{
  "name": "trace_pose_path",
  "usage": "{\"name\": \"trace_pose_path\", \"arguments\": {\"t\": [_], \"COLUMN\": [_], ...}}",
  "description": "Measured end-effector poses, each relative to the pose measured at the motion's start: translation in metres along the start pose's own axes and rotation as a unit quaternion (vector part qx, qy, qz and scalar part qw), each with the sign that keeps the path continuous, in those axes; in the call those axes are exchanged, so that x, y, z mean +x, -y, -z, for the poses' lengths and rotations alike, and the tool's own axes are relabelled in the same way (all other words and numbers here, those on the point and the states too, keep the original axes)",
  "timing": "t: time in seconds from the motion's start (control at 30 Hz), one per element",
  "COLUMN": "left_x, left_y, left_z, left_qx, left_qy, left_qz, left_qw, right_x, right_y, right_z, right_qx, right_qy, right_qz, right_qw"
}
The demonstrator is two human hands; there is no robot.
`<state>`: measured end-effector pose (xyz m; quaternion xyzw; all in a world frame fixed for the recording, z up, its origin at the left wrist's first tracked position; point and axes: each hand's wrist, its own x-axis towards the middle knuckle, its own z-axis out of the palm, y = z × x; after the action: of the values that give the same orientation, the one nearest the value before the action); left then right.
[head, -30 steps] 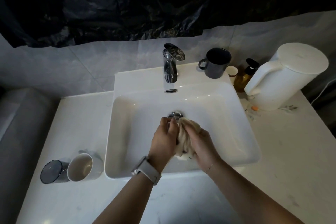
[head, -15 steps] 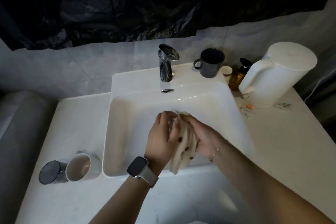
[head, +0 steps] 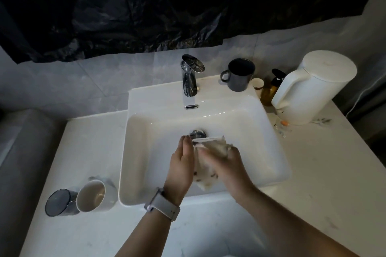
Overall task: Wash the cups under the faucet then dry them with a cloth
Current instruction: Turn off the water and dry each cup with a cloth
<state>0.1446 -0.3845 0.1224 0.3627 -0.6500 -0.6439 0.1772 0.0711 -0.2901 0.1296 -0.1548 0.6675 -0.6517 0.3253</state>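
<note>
At frame centre, the cloth (head: 208, 160) is being gripped by the left hand (head: 181, 170) and right hand (head: 226, 165) above the sink (head: 146, 152), seemingly so drips are caught.

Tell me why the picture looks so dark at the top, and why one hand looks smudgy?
In the head view, black plastic sheeting fills the top and reflects little light, while the white sink looks bright. The right hand is motion-blurred as it works the cloth; the left hand looks sharper. The wide lens bends the countertop edges.
</note>
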Motion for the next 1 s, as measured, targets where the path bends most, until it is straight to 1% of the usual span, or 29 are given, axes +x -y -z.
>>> {"name": "trace_pose_path", "arguments": {"t": [0.03,0.07,0.1,0.17,0.2,0.23,0.27,0.3,0.33,0.37,0.4,0.43,0.47,0.5,0.53,0.57,0.6,0.63,0.67,0.7,0.73,0.77,0.8,0.83,0.87,0.9,0.93,0.97,1.0], "left_x": [-0.003,-0.004,-0.003,0.001,0.002,0.002,0.003,0.004,0.004,0.003,0.001,-0.002,-0.005,-0.006,-0.009,-0.010,-0.012,-0.012,-0.013,-0.012,-0.012,-0.013,-0.012,-0.009,-0.007,-0.006,-0.005,-0.004,-0.004], "left_y": [0.005,0.011,0.018,0.024,0.022,0.018,0.010,0.003,-0.002,-0.006,-0.010,-0.012,-0.011,-0.007,-0.004,0.003,0.010,0.017,0.019,0.021,0.020,0.014,0.003,-0.006,-0.011,-0.012,-0.013,-0.011,-0.011], "left_z": [0.004,0.010,0.015,0.020,0.018,0.016,0.013,0.014,0.017,0.020,0.021,0.018,0.015,0.012,0.010,0.011,0.014,0.019,0.023,0.026,0.027,0.027,0.026,0.026,0.028,0.031,0.031,0.028,0.025], "left_qx": [0.051,0.097,0.135,0.152,0.126,0.081,0.012,-0.060,-0.113,-0.142,-0.152,-0.150,-0.133,-0.094,-0.046,0.015,0.080,0.140,0.180,0.187,0.157,0.091,0.014,-0.065,-0.137,-0.171,-0.182,-0.155,-0.109], "left_qy": [-0.005,0.002,0.014,0.040,0.049,0.057,0.067,0.091,0.114,0.149,0.163,0.149,0.114,0.057,0.009,-0.025,-0.033,-0.022,-0.004,0.007,0.016,0.021,0.039,0.080,0.125,0.144,0.150,0.124,0.084], "left_qz": [-0.079,-0.142,-0.182,-0.198,-0.181,-0.139,-0.062,0.032,0.112,0.159,0.172,0.169,0.157,0.126,0.060,-0.024,-0.101,-0.154,-0.181,-0.192,-0.183,-0.147,-0.081,0.005,0.092,0.142,0.161,0.158,0.139], "left_qw": [0.996,0.985,0.974,0.968,0.974,0.985,0.996,0.994,0.981,0.966,0.960,0.963,0.972,0.986,0.997,0.999,0.991,0.978,0.967,0.963,0.970,0.985,0.996,0.995,0.978,0.964,0.958,0.967,0.981], "right_x": [0.005,0.009,0.011,0.012,0.010,0.006,0.002,-0.001,-0.002,-0.004,-0.005,-0.007,-0.007,-0.008,-0.007,-0.002,0.003,0.007,0.009,0.011,0.012,0.011,0.008,0.004,0.003,0.002,0.003,0.003,0.003], "right_y": [0.008,0.012,0.016,0.017,0.013,0.011,0.008,0.004,-0.004,-0.011,-0.018,-0.018,-0.017,-0.011,-0.004,0.001,0.005,0.010,0.014,0.016,0.012,0.007,0.003,0.000,-0.005,-0.009,-0.013,-0.013,-0.011], "right_z": [0.002,0.007,0.010,0.010,0.007,0.003,0.000,-0.001,0.001,0.002,0.003,0.003,0.002,0.000,-0.002,-0.003,-0.001,0.001,0.002,0.001,-0.002,-0.006,-0.008,-0.009,-0.008,-0.007,-0.004,-0.003,-0.003], "right_qx": [0.043,0.079,0.122,0.179,0.181,0.164,0.129,0.073,0.012,-0.037,-0.071,-0.072,-0.050,-0.004,0.052,0.101,0.144,0.177,0.191,0.196,0.177,0.140,0.090,0.028,-0.052,-0.123,-0.154,-0.126,-0.063], "right_qy": [0.048,0.102,0.138,0.141,0.116,0.078,0.047,0.024,0.023,0.038,0.057,0.071,0.077,0.082,0.084,0.100,0.130,0.166,0.194,0.197,0.175,0.139,0.099,0.076,0.074,0.088,0.108,0.132,0.144], "right_qz": [-0.100,-0.179,-0.231,-0.235,-0.205,-0.171,-0.121,-0.058,0.022,0.089,0.129,0.137,0.125,0.093,0.039,-0.040,-0.123,-0.200,-0.245,-0.257,-0.230,-0.175,-0.102,-0.021,0.058,0.114,0.137,0.119,0.082], "right_qw": [0.993,0.975,0.955,0.945,0.955,0.968,0.983,0.995,0.999,0.995,0.987,0.985,0.988,0.992,0.994,0.989,0.973,0.949,0.930,0.925,0.941,0.965,0.986,0.996,0.994,0.982,0.973,0.976,0.984]}}
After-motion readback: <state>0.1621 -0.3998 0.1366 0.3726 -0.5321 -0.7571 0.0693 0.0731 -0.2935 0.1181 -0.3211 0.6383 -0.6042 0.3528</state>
